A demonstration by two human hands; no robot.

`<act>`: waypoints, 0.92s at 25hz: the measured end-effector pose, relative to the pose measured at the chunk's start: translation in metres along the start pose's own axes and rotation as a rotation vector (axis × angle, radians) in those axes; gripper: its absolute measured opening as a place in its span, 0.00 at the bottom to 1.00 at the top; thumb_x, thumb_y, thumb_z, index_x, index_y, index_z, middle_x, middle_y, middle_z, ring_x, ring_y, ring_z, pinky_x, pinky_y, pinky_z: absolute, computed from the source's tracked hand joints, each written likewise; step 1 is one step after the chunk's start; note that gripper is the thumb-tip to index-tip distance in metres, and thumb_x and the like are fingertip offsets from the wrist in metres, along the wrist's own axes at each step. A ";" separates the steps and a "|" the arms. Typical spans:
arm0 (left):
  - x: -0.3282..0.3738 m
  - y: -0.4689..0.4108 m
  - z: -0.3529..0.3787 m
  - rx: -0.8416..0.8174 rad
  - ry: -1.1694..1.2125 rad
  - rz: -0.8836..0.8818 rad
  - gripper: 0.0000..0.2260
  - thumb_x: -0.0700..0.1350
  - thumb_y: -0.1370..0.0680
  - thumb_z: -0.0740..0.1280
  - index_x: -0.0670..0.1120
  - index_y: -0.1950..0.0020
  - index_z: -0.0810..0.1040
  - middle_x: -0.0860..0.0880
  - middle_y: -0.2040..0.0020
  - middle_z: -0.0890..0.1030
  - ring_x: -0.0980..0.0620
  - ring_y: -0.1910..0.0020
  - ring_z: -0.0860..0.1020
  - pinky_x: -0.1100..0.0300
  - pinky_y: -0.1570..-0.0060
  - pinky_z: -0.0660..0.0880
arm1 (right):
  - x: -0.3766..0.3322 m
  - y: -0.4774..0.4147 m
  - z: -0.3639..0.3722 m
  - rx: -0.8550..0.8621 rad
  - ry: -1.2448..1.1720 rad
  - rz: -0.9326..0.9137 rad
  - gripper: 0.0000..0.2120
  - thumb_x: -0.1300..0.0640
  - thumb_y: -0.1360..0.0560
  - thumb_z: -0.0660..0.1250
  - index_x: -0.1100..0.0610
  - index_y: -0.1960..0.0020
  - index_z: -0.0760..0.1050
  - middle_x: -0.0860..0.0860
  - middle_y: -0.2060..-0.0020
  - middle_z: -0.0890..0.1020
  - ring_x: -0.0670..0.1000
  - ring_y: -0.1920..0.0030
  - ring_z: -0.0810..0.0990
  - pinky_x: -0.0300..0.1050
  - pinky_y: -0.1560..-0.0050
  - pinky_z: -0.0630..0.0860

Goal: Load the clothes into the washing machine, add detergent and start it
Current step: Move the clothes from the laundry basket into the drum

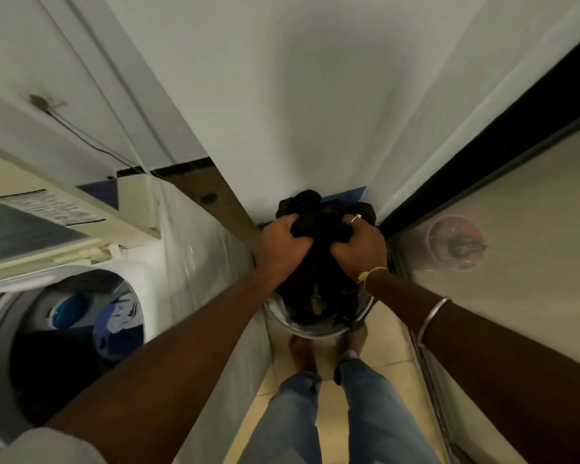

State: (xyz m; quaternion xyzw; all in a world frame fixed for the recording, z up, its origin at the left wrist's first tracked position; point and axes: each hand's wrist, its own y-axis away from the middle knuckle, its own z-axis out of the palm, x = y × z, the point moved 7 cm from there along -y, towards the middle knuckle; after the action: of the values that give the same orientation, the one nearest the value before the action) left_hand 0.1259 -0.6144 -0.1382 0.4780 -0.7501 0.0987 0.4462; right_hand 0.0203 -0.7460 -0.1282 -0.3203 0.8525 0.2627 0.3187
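Note:
A bundle of black clothes (322, 209) fills a metal bucket (318, 329) standing on the floor in front of me. My left hand (282, 247) and my right hand (359, 249) both grip the top of the bundle, side by side. To my left is the top-loading washing machine (188, 236) with its lid (41, 226) raised. Its open drum (71, 333) shows a blue part at the bottom and some blue and white cloth inside.
I stand in a narrow passage on beige floor tiles (385, 343), my legs in blue jeans (332, 416). A white wall (298, 95) is ahead. On the right is a pale counter or wall (533, 296) with a pink round container (456, 241).

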 end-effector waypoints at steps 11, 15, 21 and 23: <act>0.120 0.089 -0.097 0.133 0.115 0.073 0.02 0.46 0.32 0.68 0.50 0.62 0.76 0.49 0.62 0.80 0.51 0.62 0.79 0.57 0.64 0.73 | -0.130 0.081 -0.122 0.282 -0.128 -0.171 0.07 0.58 0.33 0.69 0.50 0.56 0.77 0.46 0.65 0.78 0.50 0.62 0.76 0.39 0.58 0.71; 0.152 0.148 -0.141 0.239 0.204 0.181 0.08 0.46 0.33 0.67 0.44 0.58 0.80 0.46 0.61 0.82 0.46 0.59 0.81 0.51 0.58 0.77 | -0.176 0.140 -0.148 0.351 -0.242 -0.289 0.11 0.57 0.34 0.67 0.43 0.67 0.67 0.43 0.70 0.74 0.46 0.66 0.74 0.36 0.64 0.67; 0.153 0.244 -0.243 0.456 0.462 0.207 0.10 0.40 0.34 0.67 0.53 0.71 0.70 0.56 0.72 0.73 0.53 0.69 0.72 0.55 0.66 0.68 | -0.278 0.228 -0.138 0.335 -0.453 -0.496 0.11 0.60 0.34 0.69 0.46 0.67 0.71 0.42 0.71 0.76 0.40 0.68 0.75 0.32 0.66 0.68; 0.135 0.275 -0.285 0.535 0.514 0.192 0.08 0.40 0.35 0.66 0.51 0.69 0.70 0.55 0.71 0.73 0.52 0.69 0.71 0.54 0.66 0.67 | -0.315 0.256 -0.114 0.275 -0.502 -0.561 0.08 0.60 0.35 0.69 0.47 0.65 0.74 0.42 0.71 0.77 0.40 0.68 0.75 0.36 0.64 0.72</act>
State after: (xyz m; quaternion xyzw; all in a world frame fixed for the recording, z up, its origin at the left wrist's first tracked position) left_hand 0.0492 -0.3914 0.2071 0.4647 -0.6027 0.4492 0.4680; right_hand -0.0184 -0.5326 0.2335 -0.4208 0.6550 0.1191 0.6162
